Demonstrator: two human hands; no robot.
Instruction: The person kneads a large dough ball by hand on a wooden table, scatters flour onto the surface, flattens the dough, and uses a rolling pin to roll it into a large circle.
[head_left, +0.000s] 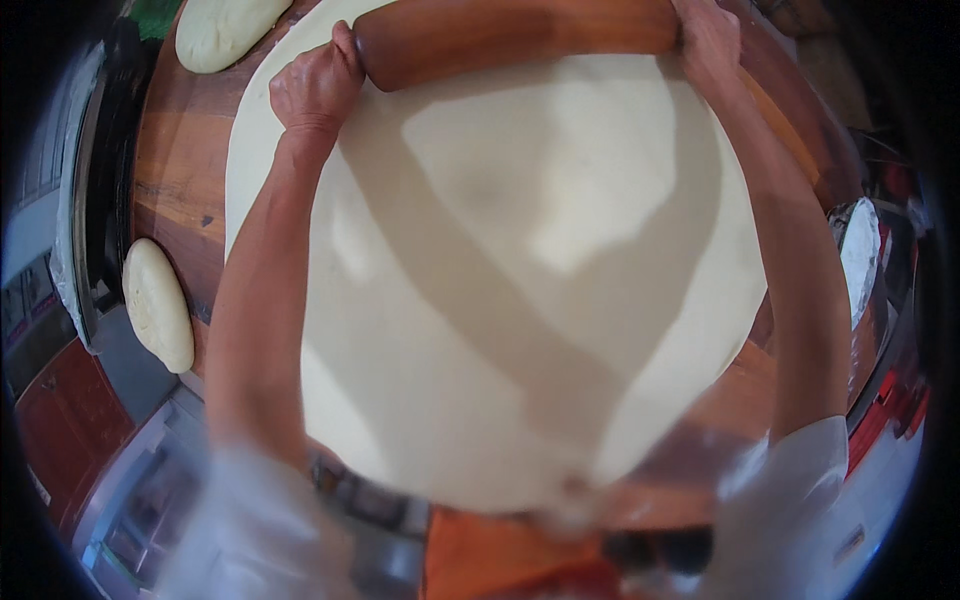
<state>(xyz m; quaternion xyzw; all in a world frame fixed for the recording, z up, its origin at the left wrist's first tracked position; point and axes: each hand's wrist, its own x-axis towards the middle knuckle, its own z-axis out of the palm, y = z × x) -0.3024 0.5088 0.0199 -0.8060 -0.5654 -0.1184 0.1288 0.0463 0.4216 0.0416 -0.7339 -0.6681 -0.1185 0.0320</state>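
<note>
Two pale, oval dough pieces lie apart from each other on the left. One dough loaf (pixel 228 30) sits at the far left on the wooden tabletop (pixel 175 170), its surface smooth. The other dough loaf (pixel 158 303) rests at the tabletop's left edge, nearer. The round tabletop is reddish-brown with visible grain. At the right edge stands a metal bowl (pixel 862 255), whitish inside. An orange cloth (pixel 500 560) shows at the near edge.

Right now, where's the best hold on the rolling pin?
Hold the rolling pin at its two ends, from above. It lies crosswise on the dough sheet, and the left hand and right hand already sit there, leaving the middle free.
</note>
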